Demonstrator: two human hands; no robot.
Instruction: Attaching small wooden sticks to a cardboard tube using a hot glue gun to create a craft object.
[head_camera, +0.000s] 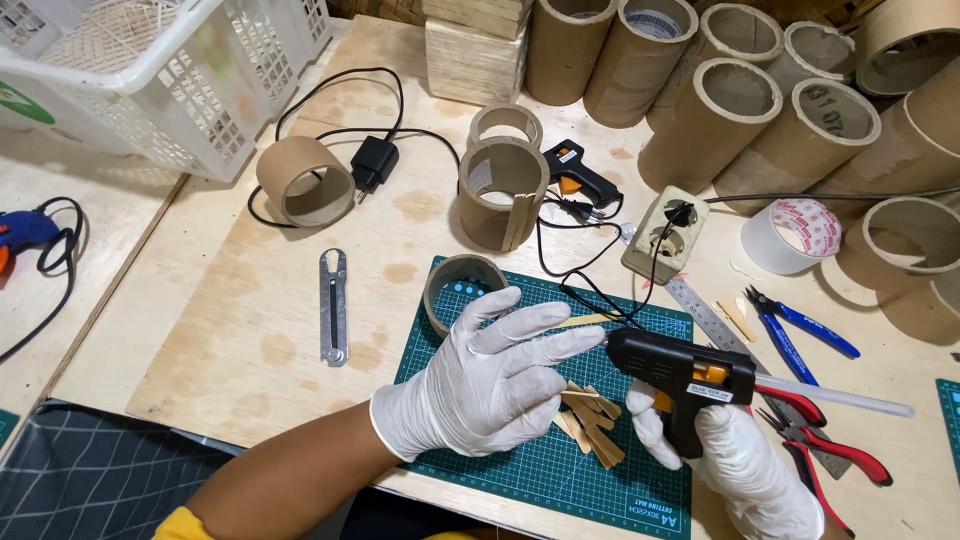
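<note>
My right hand (745, 465), in a white glove, grips a black glue gun (680, 375) with an orange trigger, its nozzle pointing left. My left hand (480, 375), also gloved, hovers over a green cutting mat (640, 480) with fingers spread, pinching a thin wooden strip (585, 321) close to the nozzle. A small pile of wooden sticks (592, 420) lies on the mat under the hands. A short cardboard ring (462, 285) stands at the mat's far left corner.
Cardboard tubes (720, 110) crowd the back right; two cardboard rings (503, 190) and a second glue gun (578, 175) sit mid-table. Power socket (665, 235), tape roll (795, 235), ruler, blue pliers (800, 325), red pliers (830, 450), metal cutter (334, 305), white basket (170, 70).
</note>
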